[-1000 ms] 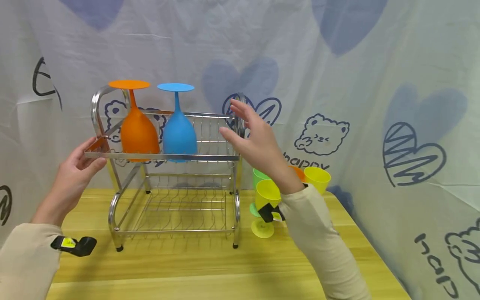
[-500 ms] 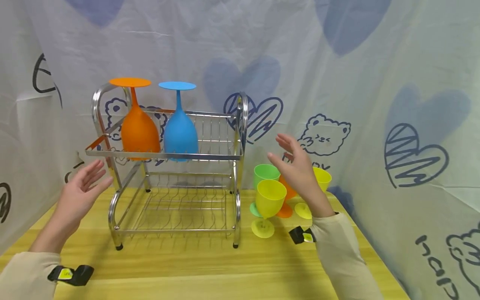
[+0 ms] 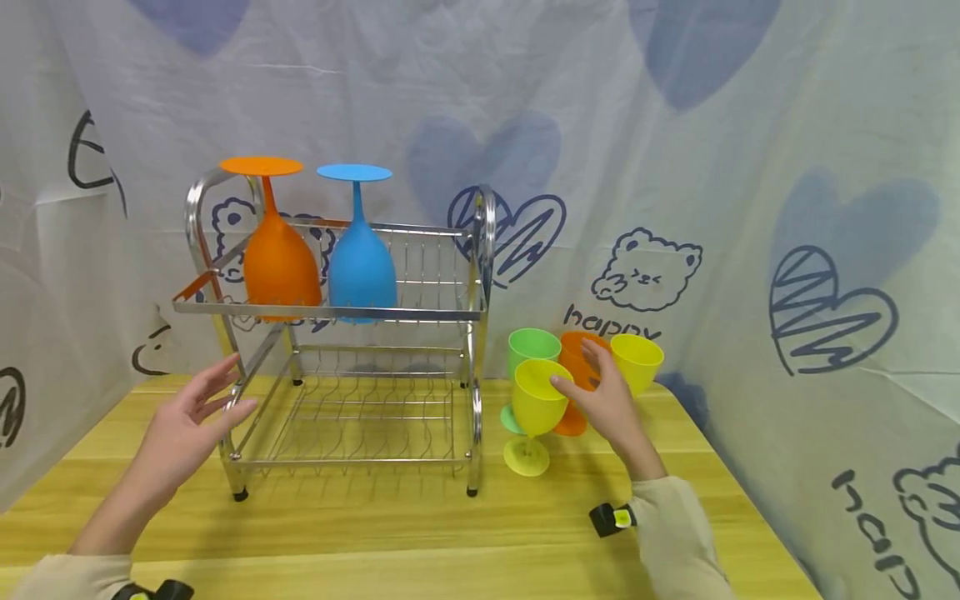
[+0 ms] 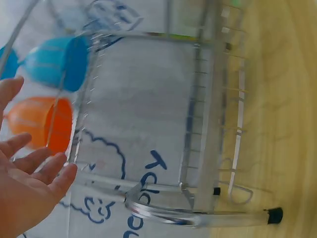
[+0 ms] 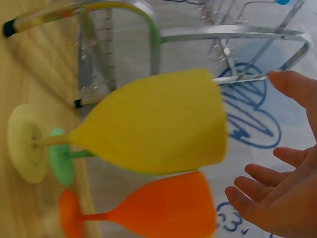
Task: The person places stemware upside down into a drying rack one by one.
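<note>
Yellow goblet, front of the bunch, and there it stands at five o'clock in the head view, upright on its foot on the counter. Right hand hangs at its three o'clock, thumb well away from the fingers, nothing in its hold, and the right wrist view shows a gap between skin and bowl! Behind, the green goblet waits at twelve, the orange goblet at two, the second yellow goblet nearer three. Over at eight o'clock the left hand, loosely spread and holding nothing, sits beside the metal rack, whose upper tier carries an upturned orange goblet and an upturned blue goblet. Now, the handling: it looks like plastic, so probably light, fairly stiff, a touch slick, not easily broken. Top-heavy, though, on that slim stem; a knock up at the rim could tip it into its neighbours. Best hold looks to be round the bowl's broad middle, thumb at nine, fingers at three, squeezing gently.
</note>
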Available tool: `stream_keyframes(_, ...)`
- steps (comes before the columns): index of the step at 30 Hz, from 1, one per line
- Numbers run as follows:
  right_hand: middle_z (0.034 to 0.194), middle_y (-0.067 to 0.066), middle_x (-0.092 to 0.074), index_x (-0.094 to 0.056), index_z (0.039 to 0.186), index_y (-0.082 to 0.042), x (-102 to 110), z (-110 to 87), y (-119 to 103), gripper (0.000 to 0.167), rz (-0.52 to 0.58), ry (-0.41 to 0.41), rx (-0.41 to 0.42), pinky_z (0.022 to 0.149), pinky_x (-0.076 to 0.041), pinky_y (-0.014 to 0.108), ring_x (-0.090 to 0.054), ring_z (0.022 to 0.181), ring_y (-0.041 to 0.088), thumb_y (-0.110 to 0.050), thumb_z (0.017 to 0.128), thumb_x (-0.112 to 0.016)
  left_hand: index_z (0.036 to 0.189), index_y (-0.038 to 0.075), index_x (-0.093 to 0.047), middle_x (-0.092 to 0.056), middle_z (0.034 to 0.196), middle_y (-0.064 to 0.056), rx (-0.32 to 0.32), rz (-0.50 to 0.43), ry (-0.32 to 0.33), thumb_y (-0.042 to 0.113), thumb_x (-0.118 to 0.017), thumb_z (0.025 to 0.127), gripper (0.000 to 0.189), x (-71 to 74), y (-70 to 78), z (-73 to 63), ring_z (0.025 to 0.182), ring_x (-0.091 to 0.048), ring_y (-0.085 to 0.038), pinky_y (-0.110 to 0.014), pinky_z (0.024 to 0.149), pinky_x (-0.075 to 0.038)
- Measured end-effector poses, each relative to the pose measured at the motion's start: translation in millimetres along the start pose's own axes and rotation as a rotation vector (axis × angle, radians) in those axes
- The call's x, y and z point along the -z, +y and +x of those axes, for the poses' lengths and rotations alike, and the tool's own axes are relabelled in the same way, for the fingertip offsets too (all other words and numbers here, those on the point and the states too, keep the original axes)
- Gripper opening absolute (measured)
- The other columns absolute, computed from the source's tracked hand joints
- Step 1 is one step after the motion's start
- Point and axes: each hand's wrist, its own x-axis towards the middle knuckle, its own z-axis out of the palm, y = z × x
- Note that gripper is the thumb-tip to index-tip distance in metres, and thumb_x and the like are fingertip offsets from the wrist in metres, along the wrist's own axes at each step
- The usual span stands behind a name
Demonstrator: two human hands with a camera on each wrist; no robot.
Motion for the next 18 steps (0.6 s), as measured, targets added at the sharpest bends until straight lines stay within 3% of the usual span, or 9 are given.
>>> stream_keyframes(3,0.152,0.021,-0.029,-0.024,0.150,-0.002,-7.5,-3.3,15.2,0.083,0.015,0.006,-0.026,0.113,-0.024,0.051,-0.025,0.140,0.034,-0.025,0.087,-0.073,0.154,0.007,-0.022,-0.031,0.148,-0.029,-0.054,0.052,-0.014,0.025,-0.064,0.095,0.075,-13.1,7.3,-2.4,0.127,-0.037,-0.052,-0.061,0.096,-0.039)
stream_keyframes(7,0.151,0.025,-0.027,-0.020,0.151,0.000,-16.7,-7.9,32.5,0.087,0.045,0.000,-0.041,0.113,-0.025,0.050,-0.025,0.140,0.037,-0.022,0.086,-0.074,0.153,0.007,-0.025,-0.033,0.147,-0.029,-0.112,0.056,-0.037,0.022,-0.071,0.090,0.079,-33.9,15.7,-2.8,0.125,-0.038,-0.052,-0.066,0.095,-0.037)
stream_keyframes(13,0.152,0.028,-0.023,-0.010,0.152,0.002,-31.6,-10.1,51.5,0.099,0.095,-0.028,-0.098,0.112,-0.025,0.050,-0.025,0.139,0.040,-0.022,0.083,-0.077,0.152,0.009,-0.030,-0.035,0.148,-0.025,-0.136,0.042,-0.060,0.024,-0.073,0.088,0.079,-55.7,24.4,-4.9,0.125,-0.040,-0.049,-0.065,0.096,-0.038)
stream_keyframes(18,0.146,0.031,-0.031,-0.019,0.147,0.007,-41.5,-9.8,64.4,0.092,0.160,-0.020,-0.112,0.111,-0.029,0.050,-0.032,0.134,0.043,-0.012,0.080,-0.079,0.150,0.007,-0.033,-0.036,0.148,-0.022,-0.162,0.013,-0.062,0.024,-0.074,0.087,0.077,-70.2,22.6,-6.5,0.125,-0.042,-0.046,-0.061,0.098,-0.040)
